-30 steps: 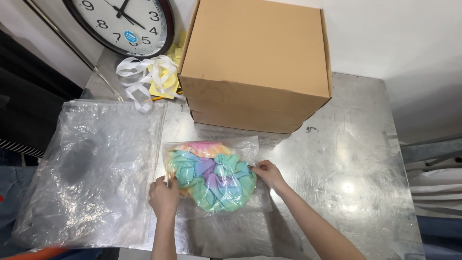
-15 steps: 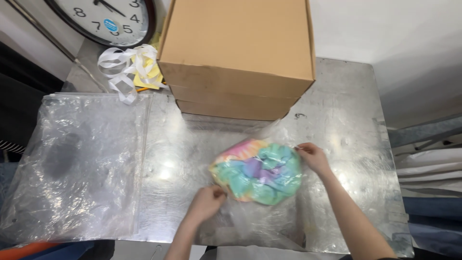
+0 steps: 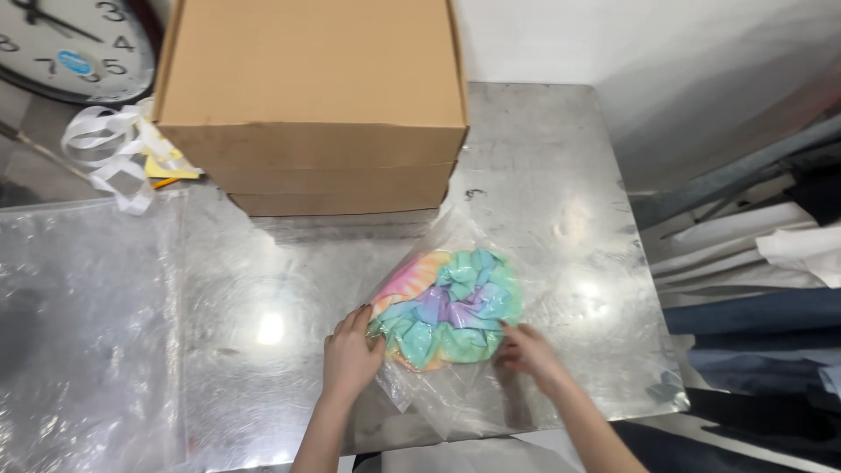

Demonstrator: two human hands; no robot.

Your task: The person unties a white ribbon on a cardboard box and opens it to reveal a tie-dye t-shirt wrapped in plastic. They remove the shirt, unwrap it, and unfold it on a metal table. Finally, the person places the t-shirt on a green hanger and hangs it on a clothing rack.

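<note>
A tie-dye scrunchie (image 3: 447, 307) in pink, teal and purple lies inside a clear plastic bag (image 3: 464, 394) on the metal table (image 3: 552, 175). My left hand (image 3: 350, 355) presses against the bag's left side, fingers on the fabric through the plastic. At the bag's lower right, my right hand (image 3: 526, 350) pinches the plastic beside the scrunchie. The bag is turned at an angle, with its open end toward me.
A closed cardboard box (image 3: 315, 96) stands just behind the bag. A stack of clear plastic bags (image 3: 83, 333) lies at the left. White ribbon (image 3: 114, 158) and a wall clock (image 3: 70, 44) are at the back left. Folded fabric (image 3: 762, 289) sits off the table's right edge.
The bagged scrunchie has been slid to the right and turned, from in front of the bag stack to below the box's right corner. Both hands moved with it.
</note>
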